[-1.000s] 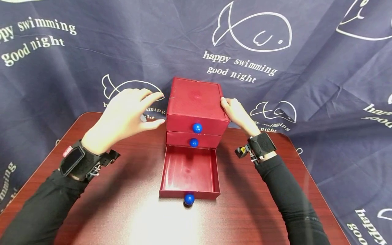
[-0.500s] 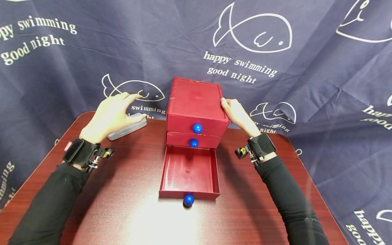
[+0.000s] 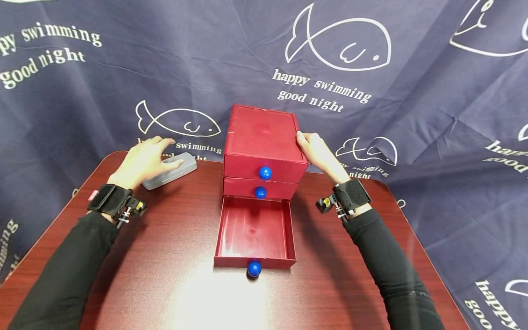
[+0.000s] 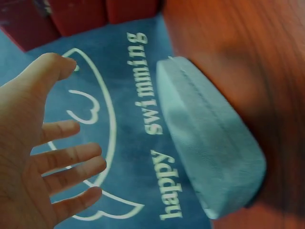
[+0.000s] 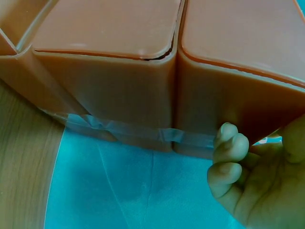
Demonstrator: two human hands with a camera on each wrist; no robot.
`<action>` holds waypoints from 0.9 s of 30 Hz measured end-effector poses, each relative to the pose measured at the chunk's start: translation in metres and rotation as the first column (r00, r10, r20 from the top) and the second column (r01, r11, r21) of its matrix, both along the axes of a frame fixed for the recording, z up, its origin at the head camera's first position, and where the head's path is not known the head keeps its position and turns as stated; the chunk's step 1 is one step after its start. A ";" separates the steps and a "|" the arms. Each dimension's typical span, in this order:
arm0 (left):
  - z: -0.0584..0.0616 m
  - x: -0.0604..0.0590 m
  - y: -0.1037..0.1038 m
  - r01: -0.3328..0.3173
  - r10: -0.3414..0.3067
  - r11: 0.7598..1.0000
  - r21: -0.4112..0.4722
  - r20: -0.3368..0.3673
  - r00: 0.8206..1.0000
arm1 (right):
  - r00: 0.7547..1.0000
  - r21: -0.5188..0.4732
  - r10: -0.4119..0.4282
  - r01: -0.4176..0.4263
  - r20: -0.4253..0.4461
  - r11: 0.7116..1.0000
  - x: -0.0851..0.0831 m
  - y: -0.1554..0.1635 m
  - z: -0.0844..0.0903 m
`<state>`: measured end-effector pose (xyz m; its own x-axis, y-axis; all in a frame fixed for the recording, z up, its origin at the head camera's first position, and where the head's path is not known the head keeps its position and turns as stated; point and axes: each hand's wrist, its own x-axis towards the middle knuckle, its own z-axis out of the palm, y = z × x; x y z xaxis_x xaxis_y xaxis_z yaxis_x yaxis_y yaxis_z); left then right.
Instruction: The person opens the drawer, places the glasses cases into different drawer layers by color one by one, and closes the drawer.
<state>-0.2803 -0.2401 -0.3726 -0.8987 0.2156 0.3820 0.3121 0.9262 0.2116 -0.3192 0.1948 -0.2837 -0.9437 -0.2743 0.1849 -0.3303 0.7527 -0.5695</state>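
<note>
A red three-drawer cabinet (image 3: 264, 133) stands at the table's middle, its bottom drawer (image 3: 253, 229) pulled out with nothing inside. Blue round knobs front the drawers. My right hand (image 3: 316, 149) holds the cabinet's upper right edge, thumb on top; in the right wrist view its fingers (image 5: 224, 174) curl by the side wall. On the left, my left hand (image 3: 142, 162) hovers by a long grey fabric case (image 3: 173, 175), thumb and fingers spread. The left wrist view shows a gap between that hand (image 4: 28, 157) and the case (image 4: 209, 138), with nothing in the palm.
The reddish-brown wooden table (image 3: 177, 238) reaches back to a dark blue curtain (image 3: 247, 55) printed with white fish and lettering. Clear tape (image 5: 143, 131) runs along the cabinet's side near the back.
My left hand has moved left and lower, away from the cabinet, uncovering the grey case that it mostly hid before. The right hand and the drawers have stayed put.
</note>
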 end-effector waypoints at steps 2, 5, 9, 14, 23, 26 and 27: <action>-0.005 -0.002 -0.003 -0.001 0.001 1.000 0.002 0.016 1.000 | 1.000 -0.003 0.001 -0.001 0.005 1.000 0.000 0.001 0.000; -0.011 -0.007 -0.007 -0.006 0.006 1.000 -0.002 0.049 0.999 | 1.000 -0.004 0.002 -0.002 0.002 1.000 0.000 0.001 0.000; -0.018 -0.011 -0.009 -0.013 0.014 1.000 -0.006 0.112 0.994 | 1.000 -0.006 -0.002 0.002 -0.008 1.000 0.000 0.000 0.000; -0.026 -0.015 -0.011 -0.031 0.035 0.999 -0.024 0.226 0.974 | 1.000 -0.002 -0.007 0.007 -0.012 1.000 0.000 -0.001 0.000; -0.031 -0.018 -0.011 -0.049 0.060 0.998 -0.041 0.356 0.933 | 1.000 -0.004 -0.003 0.002 -0.015 1.000 0.001 -0.001 0.000; -0.034 -0.019 -0.011 -0.051 0.065 0.998 -0.047 0.380 0.923 | 1.000 -0.003 -0.002 0.002 -0.017 1.000 0.001 -0.001 0.000; -0.035 -0.019 -0.011 -0.051 0.066 0.997 -0.050 0.387 0.920 | 1.000 -0.002 -0.002 0.002 -0.017 1.000 0.001 -0.001 0.000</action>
